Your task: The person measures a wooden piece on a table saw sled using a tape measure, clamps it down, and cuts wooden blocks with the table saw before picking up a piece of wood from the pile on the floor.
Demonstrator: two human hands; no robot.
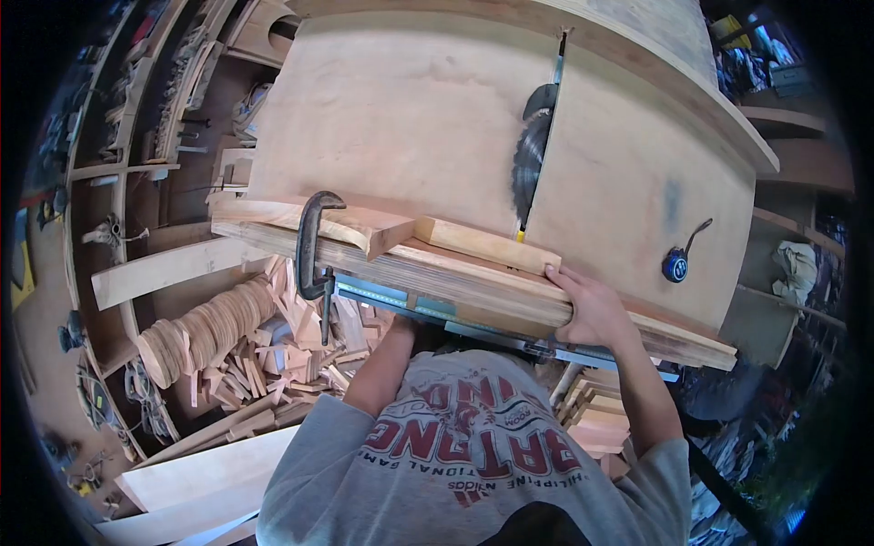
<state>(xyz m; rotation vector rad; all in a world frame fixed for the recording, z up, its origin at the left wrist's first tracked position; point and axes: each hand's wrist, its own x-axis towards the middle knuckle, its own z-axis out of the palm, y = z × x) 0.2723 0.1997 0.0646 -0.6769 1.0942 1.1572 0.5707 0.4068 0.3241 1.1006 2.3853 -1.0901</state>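
Observation:
My right hand lies over the thick wooden fence along the near edge of the saw table. Its thumb presses the fence's front face, and its fingertips touch the right end of a narrow wood strip. The strip lies along the fence, its left end against a shaped wood block. A C-clamp grips that block to the fence. My left forearm reaches under the table edge, where the hand is hidden. Beyond the strip, a circular saw blade stands up through the table slot.
A blue tape measure lies on the plywood top at right. Wood offcuts and a row of round wooden discs are below left. Stacked wood pieces stand below right. Shelves line the left side.

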